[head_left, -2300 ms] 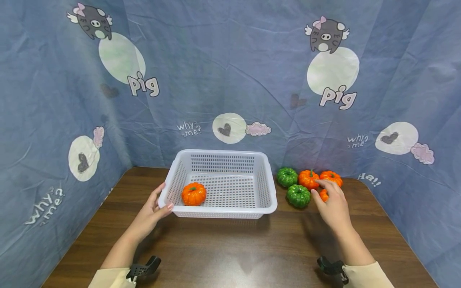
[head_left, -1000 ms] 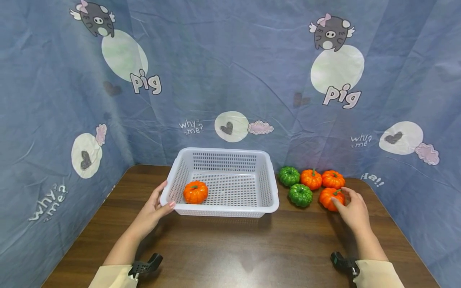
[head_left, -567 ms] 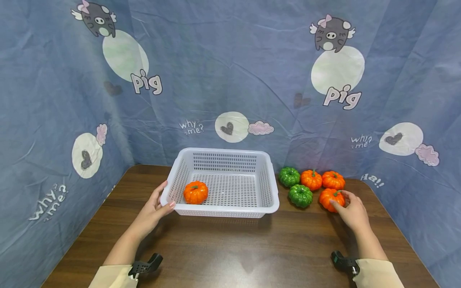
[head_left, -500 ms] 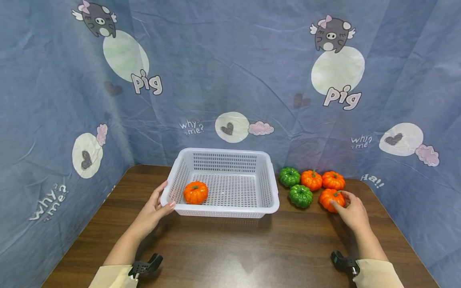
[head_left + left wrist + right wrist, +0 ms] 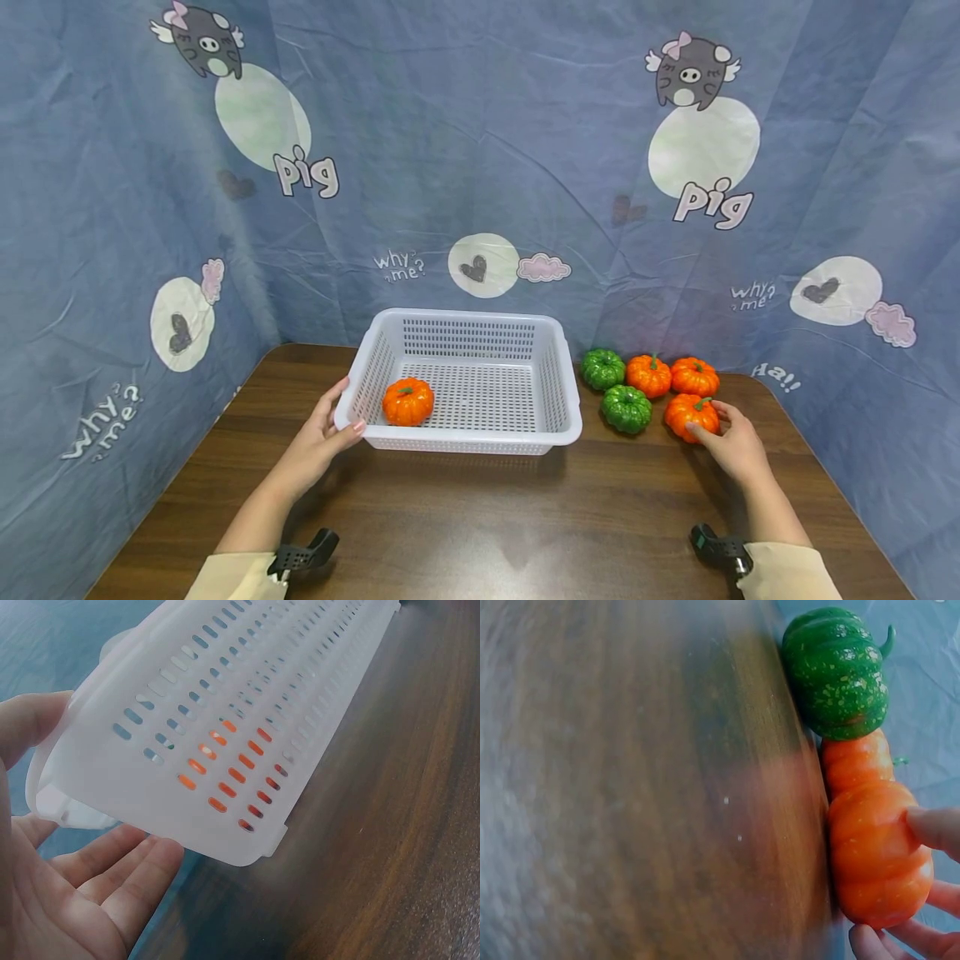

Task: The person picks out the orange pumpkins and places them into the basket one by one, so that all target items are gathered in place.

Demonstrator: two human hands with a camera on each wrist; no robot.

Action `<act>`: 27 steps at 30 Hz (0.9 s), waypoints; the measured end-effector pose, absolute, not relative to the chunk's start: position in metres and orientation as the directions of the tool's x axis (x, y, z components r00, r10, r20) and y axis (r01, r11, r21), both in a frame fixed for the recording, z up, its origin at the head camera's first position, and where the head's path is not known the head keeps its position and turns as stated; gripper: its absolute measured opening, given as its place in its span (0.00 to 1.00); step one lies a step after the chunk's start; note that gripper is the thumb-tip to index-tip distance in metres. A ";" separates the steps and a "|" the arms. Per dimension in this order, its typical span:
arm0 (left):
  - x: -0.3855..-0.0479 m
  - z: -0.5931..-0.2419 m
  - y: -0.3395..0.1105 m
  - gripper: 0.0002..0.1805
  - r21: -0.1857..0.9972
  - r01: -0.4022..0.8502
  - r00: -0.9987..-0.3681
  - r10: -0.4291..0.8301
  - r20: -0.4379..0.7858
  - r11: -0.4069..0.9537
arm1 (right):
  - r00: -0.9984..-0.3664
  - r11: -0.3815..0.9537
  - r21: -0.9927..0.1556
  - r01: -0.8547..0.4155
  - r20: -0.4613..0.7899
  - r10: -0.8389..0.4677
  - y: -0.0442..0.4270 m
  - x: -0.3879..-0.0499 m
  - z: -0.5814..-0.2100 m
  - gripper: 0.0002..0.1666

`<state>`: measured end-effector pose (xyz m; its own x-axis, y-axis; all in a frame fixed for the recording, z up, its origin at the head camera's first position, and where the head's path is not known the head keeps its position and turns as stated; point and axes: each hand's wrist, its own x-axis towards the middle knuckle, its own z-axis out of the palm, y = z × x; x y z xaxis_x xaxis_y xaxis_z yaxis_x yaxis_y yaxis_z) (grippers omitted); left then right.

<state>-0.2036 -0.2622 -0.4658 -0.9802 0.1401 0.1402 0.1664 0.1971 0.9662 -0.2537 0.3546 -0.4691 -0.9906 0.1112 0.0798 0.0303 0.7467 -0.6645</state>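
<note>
Pumpkin [image 5: 686, 419] sits pinched by my right hand [image 5: 738, 447], stem leaning toward those fingers; I see my left hand [image 5: 315, 443], angled inward, gripping the basket [image 5: 465, 436], long axis running toward the right hand.

Soft, fairly bright light fills the head view, leaving the blue curtain [image 5: 480, 158] evenly lit and the prints readable. Glare pales the brown table [image 5: 450, 517] at six o'clock; dim shadows fall toward five o'clock from the left hand [image 5: 318, 442] and seven o'clock from the right hand [image 5: 735, 446]. Small glints dot the orange pumpkin [image 5: 688, 419]. Both wrist views are dimmer and hazier. In the left one, the white basket [image 5: 97, 761] is crisp at its near corner, softening toward one o'clock. In the right one, the wood smears badly at nine o'clock under milky glare, while the green pumpkin [image 5: 832, 675] shows clear speckles and highlights.
</note>
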 end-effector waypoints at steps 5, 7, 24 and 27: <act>-0.203 -0.465 -0.261 0.46 0.964 0.162 -0.981 0.137 0.136 0.208 | -0.990 0.748 -0.662 0.036 0.077 0.116 0.355 -0.254 -0.469 0.46; -0.203 -0.465 -0.261 0.46 0.964 0.162 -0.981 0.137 0.135 0.210 | -0.990 0.751 -0.659 0.035 0.081 0.117 0.355 -0.254 -0.469 0.46; -0.204 -0.464 -0.261 0.46 0.960 0.156 -0.984 0.126 0.129 0.233 | -0.986 0.733 -0.679 0.024 0.105 0.129 0.355 -0.252 -0.463 0.46; -0.203 -0.463 -0.261 0.46 0.959 0.149 -0.985 0.123 0.122 0.241 | -0.984 0.730 -0.684 0.009 0.123 0.127 0.353 -0.250 -0.460 0.45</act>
